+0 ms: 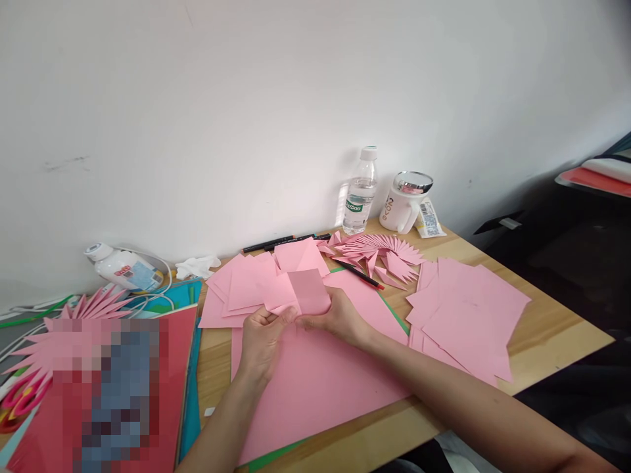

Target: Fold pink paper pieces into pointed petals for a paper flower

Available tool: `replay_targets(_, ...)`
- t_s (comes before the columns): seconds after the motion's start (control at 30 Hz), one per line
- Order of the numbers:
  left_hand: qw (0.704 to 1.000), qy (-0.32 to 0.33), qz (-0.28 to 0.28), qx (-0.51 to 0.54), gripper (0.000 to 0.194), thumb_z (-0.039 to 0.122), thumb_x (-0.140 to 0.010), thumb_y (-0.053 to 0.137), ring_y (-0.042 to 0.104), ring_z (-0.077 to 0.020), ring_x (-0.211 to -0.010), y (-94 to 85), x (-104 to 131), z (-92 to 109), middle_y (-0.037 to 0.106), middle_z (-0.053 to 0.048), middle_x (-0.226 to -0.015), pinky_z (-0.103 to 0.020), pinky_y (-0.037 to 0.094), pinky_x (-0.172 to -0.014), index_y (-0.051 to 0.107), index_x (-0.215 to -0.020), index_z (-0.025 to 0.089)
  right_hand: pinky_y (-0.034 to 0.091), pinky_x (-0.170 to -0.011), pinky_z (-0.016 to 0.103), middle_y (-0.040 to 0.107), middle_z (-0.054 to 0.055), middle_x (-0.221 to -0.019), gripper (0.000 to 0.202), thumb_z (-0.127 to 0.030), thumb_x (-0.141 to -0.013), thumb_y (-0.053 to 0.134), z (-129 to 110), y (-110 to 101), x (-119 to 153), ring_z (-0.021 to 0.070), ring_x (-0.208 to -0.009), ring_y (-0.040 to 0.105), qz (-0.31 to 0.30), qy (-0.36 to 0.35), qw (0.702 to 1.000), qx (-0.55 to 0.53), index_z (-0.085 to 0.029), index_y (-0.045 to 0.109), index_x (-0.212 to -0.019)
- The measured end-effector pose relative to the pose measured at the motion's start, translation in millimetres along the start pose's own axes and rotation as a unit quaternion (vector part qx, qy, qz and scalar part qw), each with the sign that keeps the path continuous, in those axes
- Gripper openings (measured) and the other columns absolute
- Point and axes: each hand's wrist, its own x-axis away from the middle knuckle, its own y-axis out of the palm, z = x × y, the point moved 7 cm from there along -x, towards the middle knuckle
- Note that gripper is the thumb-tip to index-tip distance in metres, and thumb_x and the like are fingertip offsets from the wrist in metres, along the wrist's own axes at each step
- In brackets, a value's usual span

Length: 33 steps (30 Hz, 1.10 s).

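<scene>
A small pink paper [311, 292] with a crease down its middle is held up between my two hands. My left hand [266, 335] pinches its lower left edge. Its lower right part is gripped by my right hand [340, 317], with the thumb in front. The two thumbs nearly meet at the bottom of the crease. Beneath the hands lies a large pink sheet [315, 394] over a green one. Pink paper pieces [246, 282] are piled just behind my left hand.
More pink squares [473, 315] lie at the right. Folded pink pieces [382, 253], a pen [359, 274], a water bottle [361, 194] and a white mug [404, 203] stand or lie behind. At left are a red folder [170, 374], scissors [24, 397] and a white bottle [125, 269].
</scene>
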Motion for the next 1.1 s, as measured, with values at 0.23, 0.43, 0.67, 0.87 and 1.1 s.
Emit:
replay_targets(0.23,1.0,-0.008,0.005,0.004,0.027,0.017,-0.048,0.081,0.063,-0.0169,-0.065,-0.3,1,0,0.07,-0.003,-0.064,-0.028,0.048,-0.067,0.072,-0.074,0.013,0.044,-0.052,0.025,0.058,-0.002,-0.057,0.037,-0.037,-0.049,0.077,-1,1,0,0.012,-0.053,0.051,0.0,0.014,1.0,-0.009,-0.014,0.058,-0.07)
replay_targets(0.43,1.0,0.001,-0.01,-0.009,0.027,0.023,-0.052,0.08,0.062,-0.0163,-0.065,0.7,1,2,0.07,-0.004,-0.066,-0.028,0.047,-0.067,0.072,-0.076,0.014,0.045,-0.052,0.025,0.059,-0.001,-0.058,0.036,-0.036,-0.05,0.077,2,-2,0,0.0126,-0.053,0.052,0.014,0.017,1.0,-0.011,-0.013,0.059,-0.072)
replay_targets(0.67,0.999,0.01,-0.041,-0.02,0.024,0.029,-0.059,0.077,0.062,-0.0174,-0.067,6.1,2,8,0.07,-0.004,-0.068,-0.029,0.047,-0.069,0.072,-0.077,0.015,0.044,-0.051,0.025,0.058,-0.001,-0.058,0.038,-0.036,-0.048,0.079,1,-5,-1,0.0121,-0.053,0.051,0.021,0.016,1.0,-0.013,-0.013,0.058,-0.071)
replay_targets(0.87,0.998,0.017,-0.024,-0.047,0.022,0.03,-0.057,0.077,0.061,-0.0161,-0.064,3.6,3,9,0.068,-0.003,-0.064,-0.028,0.047,-0.065,0.072,-0.071,0.014,0.044,-0.053,0.025,0.058,-0.001,-0.06,0.036,-0.033,-0.051,0.078,-1,-4,-1,0.0118,-0.055,0.051,0.014,0.004,1.0,-0.018,-0.012,0.059,-0.073)
replay_targets(1.1,0.999,0.018,-0.037,-0.033,0.02,0.029,-0.06,0.076,0.061,-0.0161,-0.066,3.2,1,7,0.068,-0.003,-0.066,-0.028,0.046,-0.068,0.071,-0.074,0.014,0.042,-0.052,0.024,0.057,-0.002,-0.058,0.036,-0.032,-0.049,0.079,1,-3,-1,0.011,-0.053,0.05,0.009,0.015,0.999,-0.034,-0.012,0.057,-0.071)
